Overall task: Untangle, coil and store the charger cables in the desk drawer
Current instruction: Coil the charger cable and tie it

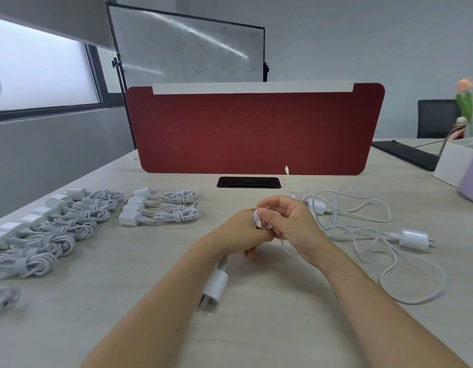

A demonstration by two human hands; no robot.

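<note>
Bright, even light, seemingly from the frosted glass window (pixel 41 67) at left; shadows on the pale wooden desk (pixel 256 328) are soft. Edges bend, and the coiled white cables (pixel 36 264) at left look blurred.

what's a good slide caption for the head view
Left hand and right hand coil a white cable over the desk; coiled chargers lined up left, tangled chargers right.

Four coiled chargers (pixel 161 207) sit in the middle cluster, two uncoiled chargers (pixel 414 239) lie at right, one part-wound charger (pixel 215 285) is nearest, and the left row (pixel 57 229) overlaps too much to count.
</note>
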